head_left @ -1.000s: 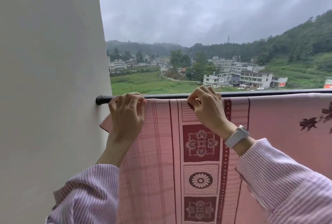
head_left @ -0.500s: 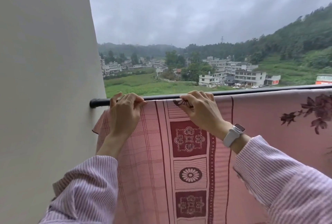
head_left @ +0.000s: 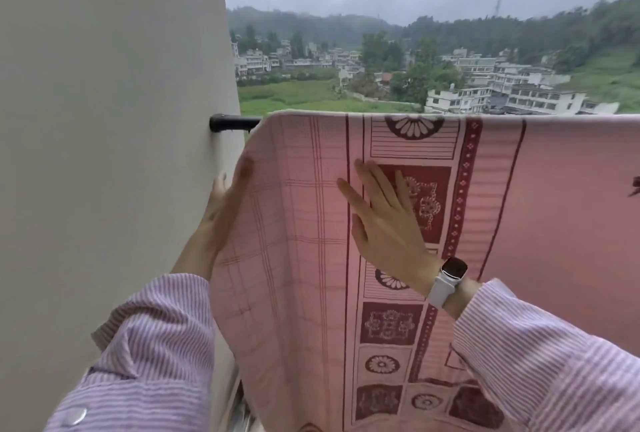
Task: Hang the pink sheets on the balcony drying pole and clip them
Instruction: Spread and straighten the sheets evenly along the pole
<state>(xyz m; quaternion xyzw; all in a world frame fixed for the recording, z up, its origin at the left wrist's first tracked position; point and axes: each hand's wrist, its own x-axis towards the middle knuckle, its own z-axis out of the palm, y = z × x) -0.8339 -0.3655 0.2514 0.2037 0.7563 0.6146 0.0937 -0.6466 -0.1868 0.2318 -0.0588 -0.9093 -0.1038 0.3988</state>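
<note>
Two hands work on a pink sheet (head_left: 561, 209) draped over a black drying pole (head_left: 231, 122), whose bare end meets the pale wall (head_left: 104, 154) at the left. The sheet hangs down from the pole's top line and covers the rest of its length to the right edge of view. The right hand (head_left: 384, 223), fingers straight and spread, lies flat against the sheet's patterned border. The left hand (head_left: 225, 209) sits at the sheet's left edge, fingers extended along the cloth; its palm side is hidden, so whether it pinches the edge cannot be told. A white watch (head_left: 446, 281) circles the right wrist. Striped sleeves (head_left: 540, 355) cover both forearms.
</note>
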